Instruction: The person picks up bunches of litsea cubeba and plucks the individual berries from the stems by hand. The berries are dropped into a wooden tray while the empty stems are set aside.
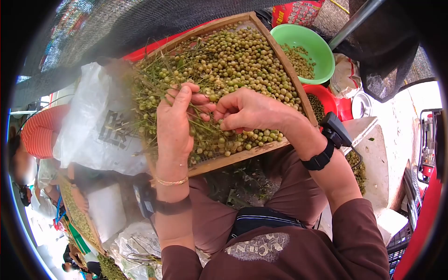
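Note:
A wooden-framed mesh tray [233,159] lies tilted over my lap, heaped with small round yellow-green fruits [247,56]. Thin green stems [161,74], some bearing fruits, pile up on its left side. My left hand [179,109] is over the tray, its fingers curled around a bunch of fruit stems. Close beside it, my right hand [247,109] has thumb and fingers pinched together at the stems' fruiting end. What sits between those fingertips is too small to make out.
Beyond the tray's right edge stand a green basin [326,60] with fruits and a red bowl [330,100] with darker ones. A white plastic bag [88,135] lies left of the tray. Another person's arm [78,196] shows at far left, beside another tray of fruits.

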`<state>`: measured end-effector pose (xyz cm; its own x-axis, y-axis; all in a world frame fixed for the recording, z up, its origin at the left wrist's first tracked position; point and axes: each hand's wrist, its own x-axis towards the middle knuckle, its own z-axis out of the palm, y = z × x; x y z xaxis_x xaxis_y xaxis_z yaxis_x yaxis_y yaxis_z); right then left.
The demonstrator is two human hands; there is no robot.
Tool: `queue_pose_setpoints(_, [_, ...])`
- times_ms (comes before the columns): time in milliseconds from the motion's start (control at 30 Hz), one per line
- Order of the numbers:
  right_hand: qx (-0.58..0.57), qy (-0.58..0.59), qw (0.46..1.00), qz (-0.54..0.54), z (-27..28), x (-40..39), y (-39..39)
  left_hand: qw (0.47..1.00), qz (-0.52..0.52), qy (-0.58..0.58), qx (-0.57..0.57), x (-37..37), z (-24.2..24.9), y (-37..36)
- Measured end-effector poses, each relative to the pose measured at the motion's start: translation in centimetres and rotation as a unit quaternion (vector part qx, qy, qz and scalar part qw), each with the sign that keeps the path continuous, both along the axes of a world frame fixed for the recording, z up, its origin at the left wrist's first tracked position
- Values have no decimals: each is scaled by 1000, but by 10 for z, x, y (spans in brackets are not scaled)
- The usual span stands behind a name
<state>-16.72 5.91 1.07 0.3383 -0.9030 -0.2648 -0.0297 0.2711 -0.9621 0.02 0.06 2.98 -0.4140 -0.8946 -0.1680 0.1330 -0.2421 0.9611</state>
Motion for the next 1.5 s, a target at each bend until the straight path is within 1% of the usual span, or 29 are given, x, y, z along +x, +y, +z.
queue_pose_setpoints(200, [-40, 8, 999, -10, -4, 1, -1, 1000, 9, -3, -10, -1, 0, -1])
queue_pose_setpoints(267, [-55, 41, 996, -53, -7, 3, -2, 1000, 19, -3, -7, -1, 0, -1])
queue_pose_setpoints(300, [-56, 40, 996, -53, -10, 3, -2, 1000, 27, -3, -4, -1, -1, 0])
queue_pose_setpoints(367, [-101, 98, 987, -77, -15, 5, -3, 1000, 31, -2, -3, -2, -2, 1])
queue_pose_setpoints(400, [-100, 98, 987, -77, -15, 5, -3, 999, 35, 0, -2, -2, -2, 1])
queue_pose_setpoints(467, [-162, 202, 960, -107, -13, 7, -1, 999, 41, -3, -8, -2, -2, 1])
queue_pose_setpoints(500, [-161, 202, 960, -108, -11, 7, -1, 999, 46, -5, -14, -1, -1, 0])
queue_pose_setpoints(533, [-135, 182, 967, -116, -9, 6, 0, 999, 45, -6, -14, 0, -1, -1])
queue_pose_setpoints(567, [-109, 163, 973, -123, -5, 5, 0, 998, 59, 3, -11, 2, 0, -2])
queue_pose_setpoints(600, [-109, 163, 973, -123, -1, 4, 0, 997, 74, 13, -7, 4, 1, -4])
queue_pose_setpoints(667, [-71, -37, 989, -121, 7, 3, 1, 997, 70, 23, -10, 4, -3, -6])
queue_pose_setpoints(700, [-70, -38, 989, -121, 4, 2, 1, 996, 73, 43, 1, 4, -4, -6])
queue_pose_setpoints(767, [-49, 10, 994, -99, -5, 1, -1, 996, 71, 60, 10, 2, -4, -5])
queue_pose_setpoints(867, [-58, 1, 994, -88, -3, -1, 0, 996, 64, 60, 27, 1, -2, -3])
queue_pose_setpoints(900, [-57, 1, 994, -88, -2, -2, 1, 995, 62, 71, 23, 1, -3, -3])
queue_pose_setpoints(967, [-73, 41, 991, -109, 2, -2, 1, 995, 57, 80, 19, 2, -5, -4])
queue_pose_setpoints(1000, [-74, 39, 990, -111, 3, -3, 2, 994, 67, 89, 20, 2, -6, -5])
queue_pose_setpoints(1067, [-39, 3, 995, -92, 7, -7, 4, 992, 76, 99, 20, 2, -5, -5])
queue_pose_setpoints(1167, [-13, 2, 997, -76, 13, -10, 6, 990, 99, 102, 19, 1, -3, -5])
queue_pose_setpoints(1233, [-23, 0, 996, -81, 12, -7, 5, 987, 106, 116, 20, 1, -4, -5])
queue_pose_setpoints(1300, [-32, -2, 996, -87, 12, -4, 5, 988, 96, 116, 20, -1, -4, -3])
queue_pose_setpoints(1367, [4, -2, 996, -88, 11, -1, 4, 989, 85, 116, 21, -4, -4, -1])
queue_pose_setpoints(1400, [5, -2, 996, -89, 8, -1, 4, 992, 64, 110, 12, -5, -5, 0])
queue_pose_setpoints(1433, [6, -4, 997, -72, 4, -1, 3, 994, 44, 104, 2, -6, -6, 2])
queue_pose_setpoints(1500, [8, -5, 998, -54, 1, -1, 1, 994, 49, 95, 13, -8, -3, 3])
